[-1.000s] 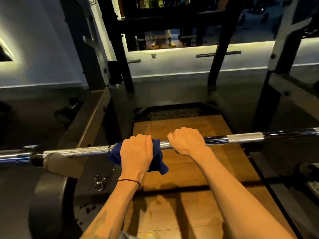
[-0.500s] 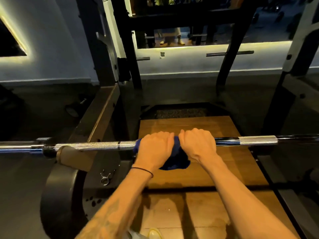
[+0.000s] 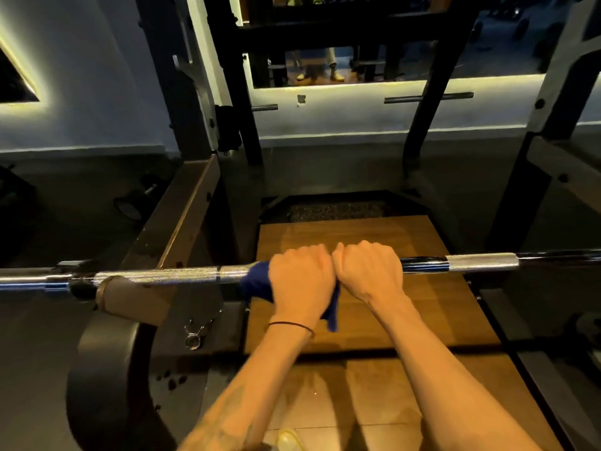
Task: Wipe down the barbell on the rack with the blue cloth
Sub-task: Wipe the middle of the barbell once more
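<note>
A steel barbell [image 3: 162, 276] lies across the rack from left to right at mid height. My left hand [image 3: 299, 281] grips the blue cloth [image 3: 257, 283], which is wrapped over the bar near its middle; a corner of the cloth hangs below the wrist. My right hand [image 3: 369, 271] grips the bare bar directly beside the left hand, knuckles touching. A knurled section of the bar shows on each side of my hands.
Black rack uprights [image 3: 240, 92] stand ahead, and a wooden lifting platform [image 3: 406, 304] lies under the bar. A tan padded bar holder [image 3: 130, 301] supports the bar at left above a black weight plate [image 3: 97, 369]. A spring collar [image 3: 195, 333] lies on the frame.
My left hand has slid the cloth to the right along the bar until it met the right hand. The view has shifted slightly to the left.
</note>
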